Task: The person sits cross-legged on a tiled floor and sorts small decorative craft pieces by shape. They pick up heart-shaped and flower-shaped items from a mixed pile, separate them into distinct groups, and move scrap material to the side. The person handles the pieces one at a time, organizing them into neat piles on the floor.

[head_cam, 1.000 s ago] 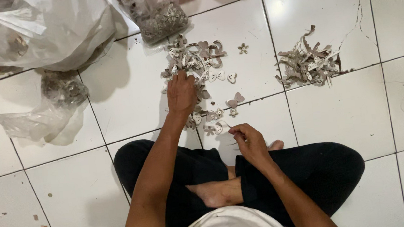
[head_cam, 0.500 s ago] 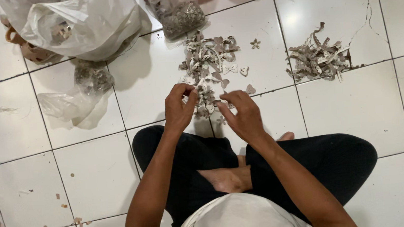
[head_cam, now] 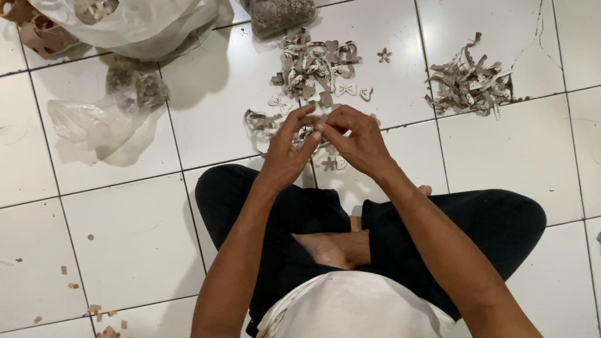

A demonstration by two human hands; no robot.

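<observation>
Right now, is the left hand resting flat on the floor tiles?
No, the left hand is raised above the pile of small grey pieces, its fingertips meeting those of the right hand.

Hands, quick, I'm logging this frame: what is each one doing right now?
Left hand: fingers pinched shut on a small pale cutout piece.
Right hand: fingertips pinched on the same piece.

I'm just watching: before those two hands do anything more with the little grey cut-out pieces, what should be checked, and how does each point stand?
1. Left hand and right hand meet over the floor: ok.
2. A piece pinched between the fingers: cannot tell, too small.
3. Pile of grey cut-out shapes within reach: ok.
4. Separate heap of grey offcut strips kept apart: ok.
5. Clear plastic bag of grey pieces upright: cannot tell.
</observation>
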